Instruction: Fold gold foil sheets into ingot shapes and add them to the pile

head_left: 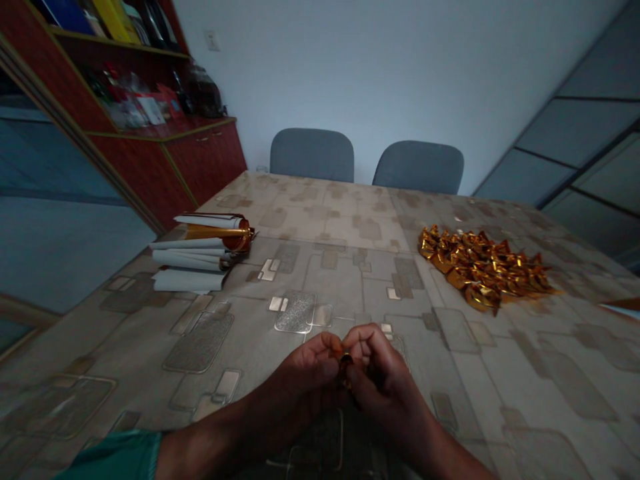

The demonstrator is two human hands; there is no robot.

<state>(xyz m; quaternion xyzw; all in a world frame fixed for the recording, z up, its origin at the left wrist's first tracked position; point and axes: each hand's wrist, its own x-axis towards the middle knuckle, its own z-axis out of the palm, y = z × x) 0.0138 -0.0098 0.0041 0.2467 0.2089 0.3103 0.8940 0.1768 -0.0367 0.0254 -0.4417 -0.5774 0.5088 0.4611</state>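
My left hand (305, 373) and my right hand (380, 367) meet low in the middle of the view, fingertips together. Pinched between them is a small gold foil-wrapped piece (345, 368), mostly hidden by my fingers. A heap of several gold foil-wrapped sweets (483, 267) lies on the patterned table cover (330, 280), ahead and to the right of my hands. Farther left, a roll of gold foil (217, 233) rests on a stack of white paper sheets (187, 263).
Two grey chairs (313, 155) stand behind the far table edge. A red wooden cabinet (203, 163) with cluttered shelves stands at the back left. A pale panelled partition (575, 147) runs along the right. A sliver of paper (620, 307) pokes in at the right edge.
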